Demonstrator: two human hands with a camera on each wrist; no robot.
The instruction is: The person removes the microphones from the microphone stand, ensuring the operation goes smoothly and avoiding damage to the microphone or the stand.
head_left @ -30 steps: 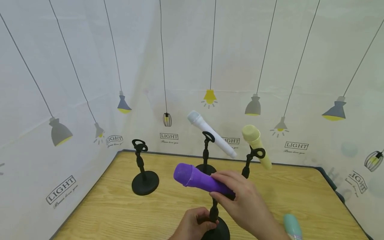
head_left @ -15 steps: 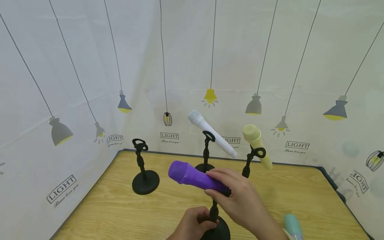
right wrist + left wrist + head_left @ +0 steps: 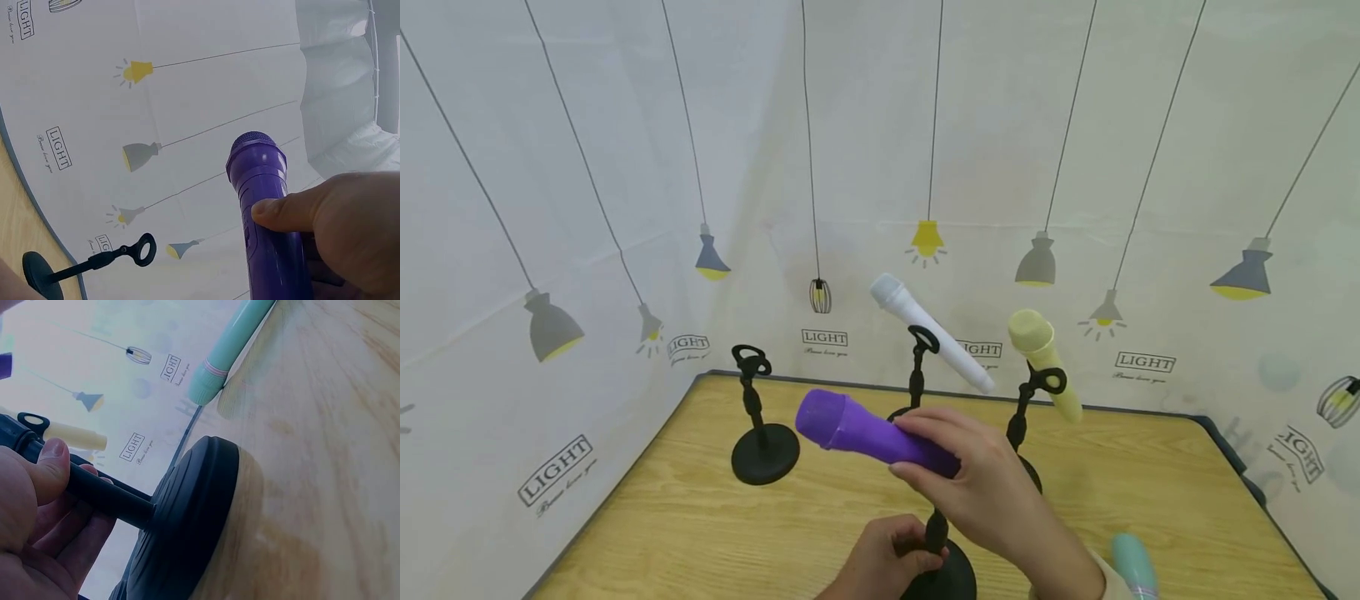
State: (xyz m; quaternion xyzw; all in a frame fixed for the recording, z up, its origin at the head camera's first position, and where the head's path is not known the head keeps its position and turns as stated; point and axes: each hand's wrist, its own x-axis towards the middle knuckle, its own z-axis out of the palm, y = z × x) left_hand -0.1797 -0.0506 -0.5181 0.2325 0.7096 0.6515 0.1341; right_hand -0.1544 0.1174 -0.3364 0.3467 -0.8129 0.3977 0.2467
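Note:
My right hand (image 3: 970,475) grips a purple microphone (image 3: 865,429) by its handle, thumb on one side and fingers on the other. The microphone lies tilted, head up and to the left; the right wrist view shows the purple microphone (image 3: 265,206) close up. Below it, my left hand (image 3: 887,554) holds the black pole of a microphone stand (image 3: 936,533) near the front of the table. In the left wrist view, thumb and fingers wrap the pole above the round base (image 3: 187,519). The top of this stand is hidden behind my right hand in the head view.
A bare black stand (image 3: 763,450) is at the left. Behind, a white microphone (image 3: 936,337) and a pale yellow microphone (image 3: 1041,358) sit tilted in stands. A mint-green microphone (image 3: 1133,562) lies on the wooden table (image 3: 700,542) at right. A lamp-printed cloth (image 3: 865,167) surrounds the table.
My right hand has moved the purple microphone left and slightly up. My left hand keeps its hold on the stand, which has stayed in place.

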